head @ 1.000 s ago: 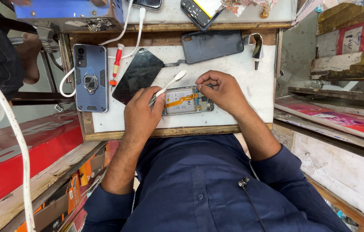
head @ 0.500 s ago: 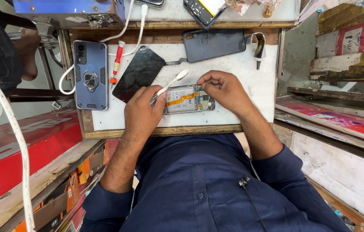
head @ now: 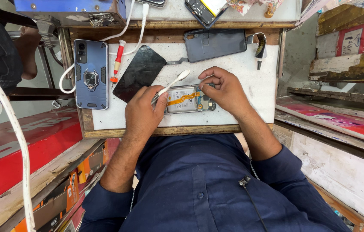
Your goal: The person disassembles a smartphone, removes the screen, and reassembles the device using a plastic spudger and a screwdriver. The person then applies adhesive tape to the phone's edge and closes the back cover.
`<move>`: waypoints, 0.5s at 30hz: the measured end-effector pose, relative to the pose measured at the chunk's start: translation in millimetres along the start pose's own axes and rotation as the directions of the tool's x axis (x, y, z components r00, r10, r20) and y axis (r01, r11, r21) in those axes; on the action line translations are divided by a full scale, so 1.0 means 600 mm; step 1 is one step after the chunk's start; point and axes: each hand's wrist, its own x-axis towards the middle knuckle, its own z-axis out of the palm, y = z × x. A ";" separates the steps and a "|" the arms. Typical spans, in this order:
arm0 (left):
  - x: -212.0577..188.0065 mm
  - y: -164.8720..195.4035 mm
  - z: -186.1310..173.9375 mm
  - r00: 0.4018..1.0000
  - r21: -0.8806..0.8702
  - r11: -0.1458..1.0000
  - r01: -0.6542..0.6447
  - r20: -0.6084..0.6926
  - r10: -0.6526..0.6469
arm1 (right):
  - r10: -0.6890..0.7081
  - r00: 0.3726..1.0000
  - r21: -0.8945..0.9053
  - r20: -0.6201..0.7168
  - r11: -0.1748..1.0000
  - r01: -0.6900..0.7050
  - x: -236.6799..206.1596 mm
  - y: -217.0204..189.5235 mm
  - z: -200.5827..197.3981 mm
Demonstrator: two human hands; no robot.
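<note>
**Opened phone worked on w/ white tool, both hands at the bench**

Left hand has its grip clamped on a white plastic tool, held pen-style; the free end sticks up and away from the grip, working end down at the left edge of the opened phone. That angle lets the tip get low at the frame while the fingers stay off the internals.

Right hand sits at the phone's opposite end, fingertips pinched together on sth small at the top-right corner; can't tell what, too small. Its palm side seems to steady the body so it doesn't slide under the tool's push.

The phone lies flat, back off, battery and an orange flex strip exposed, directly between the two grips, near the front edge of the white bench.

Parked beyond the left grip: a black screen panel, a red-handled screwdriver, and a blue phone in a rugged case, w/ a white cable looping by it. Beyond the right grip: a dark back cover. All within reach but off the work spot.
</note>
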 end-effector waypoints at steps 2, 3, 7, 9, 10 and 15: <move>-0.001 0.000 0.001 1.000 0.001 1.000 -0.012 -0.013 0.012 | -0.030 0.999 0.020 -0.035 0.999 0.031 -0.003 0.006 0.006; -0.002 0.001 0.001 1.000 0.001 1.000 -0.018 -0.020 0.018 | -0.045 0.998 0.029 -0.053 0.998 0.047 -0.004 0.010 0.010; -0.005 0.002 0.001 0.990 -0.001 0.995 -0.099 -0.100 0.098 | -0.155 0.985 0.026 -0.077 0.987 0.157 -0.011 0.022 0.016; -0.007 0.002 -0.001 0.975 0.020 0.989 -0.144 -0.167 0.146 | -0.206 0.978 0.067 -0.045 0.976 0.209 -0.017 0.029 0.012; -0.007 0.001 -0.003 0.989 -0.030 0.996 -0.088 -0.121 0.083 | -0.201 0.979 0.061 -0.025 0.977 0.202 -0.020 0.031 0.008; -0.017 -0.001 -0.011 1.000 -0.115 0.993 0.005 -0.025 -0.007 | -0.214 0.974 0.071 0.072 0.975 0.209 -0.033 0.037 -0.007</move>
